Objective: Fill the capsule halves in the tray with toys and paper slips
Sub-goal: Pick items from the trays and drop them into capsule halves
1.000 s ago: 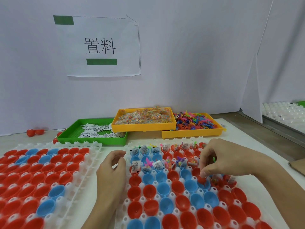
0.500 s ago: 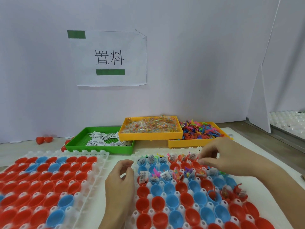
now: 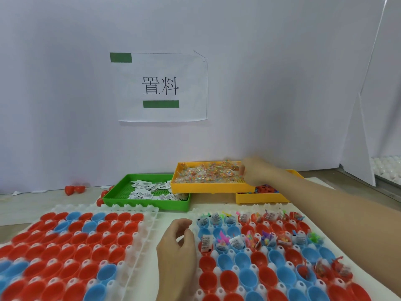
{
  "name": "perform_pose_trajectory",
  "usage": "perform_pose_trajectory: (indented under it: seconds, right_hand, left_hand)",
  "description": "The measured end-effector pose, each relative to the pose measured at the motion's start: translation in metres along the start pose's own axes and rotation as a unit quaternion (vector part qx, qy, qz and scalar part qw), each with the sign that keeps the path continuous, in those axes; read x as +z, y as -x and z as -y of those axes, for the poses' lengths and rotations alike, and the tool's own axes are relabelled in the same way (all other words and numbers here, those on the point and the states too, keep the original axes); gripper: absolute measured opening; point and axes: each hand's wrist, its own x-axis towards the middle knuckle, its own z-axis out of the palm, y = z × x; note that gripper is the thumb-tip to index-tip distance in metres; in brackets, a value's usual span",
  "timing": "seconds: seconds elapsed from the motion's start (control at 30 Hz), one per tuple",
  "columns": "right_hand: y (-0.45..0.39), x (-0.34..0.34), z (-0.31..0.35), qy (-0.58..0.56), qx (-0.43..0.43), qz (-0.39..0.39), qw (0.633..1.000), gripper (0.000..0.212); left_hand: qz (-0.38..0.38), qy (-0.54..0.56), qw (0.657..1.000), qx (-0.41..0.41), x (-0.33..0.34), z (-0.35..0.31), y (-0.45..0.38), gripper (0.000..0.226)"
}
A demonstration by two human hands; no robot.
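Note:
The right white tray [image 3: 256,207] holds red and blue capsule halves [image 3: 245,276]. Its two far rows carry paper slips and small toys, and a few halves at the right edge are filled too. My right hand [image 3: 255,172] reaches over it into the yellow bin [image 3: 212,188] of wrapped toy packets [image 3: 206,173], fingertips down among them; whether they grip any is unclear. My left hand [image 3: 175,244] rests by the tray's left edge, fingers loosely curled, holding nothing I can see. Folded paper slips [image 3: 152,191] lie in the green bin [image 3: 147,204].
A second white tray [image 3: 149,216] of unfilled red and blue halves lies at the left. A lower yellow bin [image 3: 260,199] of colourful plastic toys [image 3: 265,189] sits under my right forearm. Loose red halves [image 3: 73,189] lie by the back wall. White partition [image 3: 366,148] stands at the right.
My right hand has left the capsule tray and moved away from me to the bin of wrapped packets. The view has tilted up. My left hand has stayed put.

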Motion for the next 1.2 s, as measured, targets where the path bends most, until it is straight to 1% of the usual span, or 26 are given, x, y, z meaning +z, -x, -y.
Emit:
perform_pose_trajectory:
  seconds: [0.03, 0.1, 0.13, 0.2, 0.27, 0.37, 0.4, 0.47, 0.5, 0.53, 0.57, 0.63, 0.67, 0.7, 0.8, 0.97, 1.03, 1.2]
  right_hand:
    - [-0.002, 0.003, 0.001, 0.011, 0.008, 0.004, 1.0, 0.037]
    - [-0.002, 0.007, 0.004, 0.028, 0.022, 0.001, 0.999, 0.023]
    - [-0.002, 0.008, 0.006, 0.032, 0.028, -0.003, 0.999, 0.02]
    - [0.0, 0.008, 0.008, 0.019, 0.03, -0.014, 0.999, 0.028]
    - [0.003, 0.005, 0.006, -0.012, 0.015, -0.052, 0.998, 0.026]
    - [0.013, -0.004, 0.001, -0.093, -0.019, -0.14, 0.986, 0.041]
    - [0.022, -0.008, -0.001, -0.119, -0.03, -0.176, 0.977, 0.04]
    - [0.047, -0.012, -0.006, -0.175, -0.055, -0.247, 0.951, 0.022]
    - [0.064, -0.011, -0.01, -0.202, -0.063, -0.265, 0.941, 0.013]
    - [0.084, -0.008, -0.013, -0.229, -0.068, -0.267, 0.934, 0.008]
    - [0.104, -0.004, -0.018, -0.262, -0.073, -0.253, 0.928, 0.011]
    - [0.141, 0.005, -0.03, -0.335, -0.092, -0.197, 0.917, 0.023]
    - [0.156, 0.009, -0.035, -0.347, -0.101, -0.168, 0.917, 0.028]
    - [0.166, 0.011, -0.039, -0.339, -0.108, -0.139, 0.924, 0.029]
    - [0.18, 0.007, -0.048, -0.294, -0.12, -0.055, 0.947, 0.02]
    - [0.187, -0.001, -0.055, -0.276, -0.16, 0.036, 0.947, 0.012]
    - [0.189, -0.002, -0.056, -0.262, -0.163, 0.062, 0.949, 0.013]
    - [0.192, -0.003, -0.053, -0.24, -0.153, 0.098, 0.954, 0.012]
  left_hand:
    - [0.0, 0.001, 1.0, 0.001, 0.0, 0.0, 0.0, 0.029]
    - [0.001, 0.002, 1.0, 0.003, 0.0, -0.001, 0.001, 0.029]
    - [0.002, 0.001, 1.0, 0.003, -0.001, -0.002, 0.001, 0.029]
    - [0.002, 0.002, 1.0, 0.002, -0.002, -0.002, 0.002, 0.029]
    - [0.003, 0.002, 1.0, 0.002, -0.002, -0.002, 0.002, 0.029]
    - [0.003, 0.003, 1.0, 0.0, -0.002, -0.003, 0.001, 0.029]
    - [0.003, 0.006, 1.0, -0.003, -0.002, -0.003, 0.001, 0.029]
    - [0.006, 0.007, 1.0, -0.006, -0.002, -0.003, 0.001, 0.028]
    - [0.007, 0.004, 1.0, -0.006, -0.003, -0.002, 0.0, 0.028]
    - [0.009, 0.0, 1.0, -0.003, -0.003, -0.002, 0.0, 0.028]
    - [0.009, -0.003, 1.0, 0.001, -0.003, -0.002, 0.0, 0.029]
    - [0.009, -0.006, 1.0, 0.008, -0.003, -0.002, 0.001, 0.03]
    - [0.01, -0.007, 1.0, 0.009, -0.003, -0.002, 0.001, 0.03]
    - [0.011, -0.008, 1.0, 0.008, -0.003, -0.002, 0.001, 0.03]
    - [0.011, -0.011, 1.0, 0.003, -0.003, -0.001, 0.001, 0.029]
    - [0.008, -0.023, 1.0, 0.012, -0.003, 0.001, 0.001, 0.031]
    - [0.008, -0.024, 1.0, 0.011, -0.002, 0.001, 0.0, 0.031]
    - [0.011, -0.018, 1.0, 0.008, -0.003, 0.0, 0.001, 0.03]
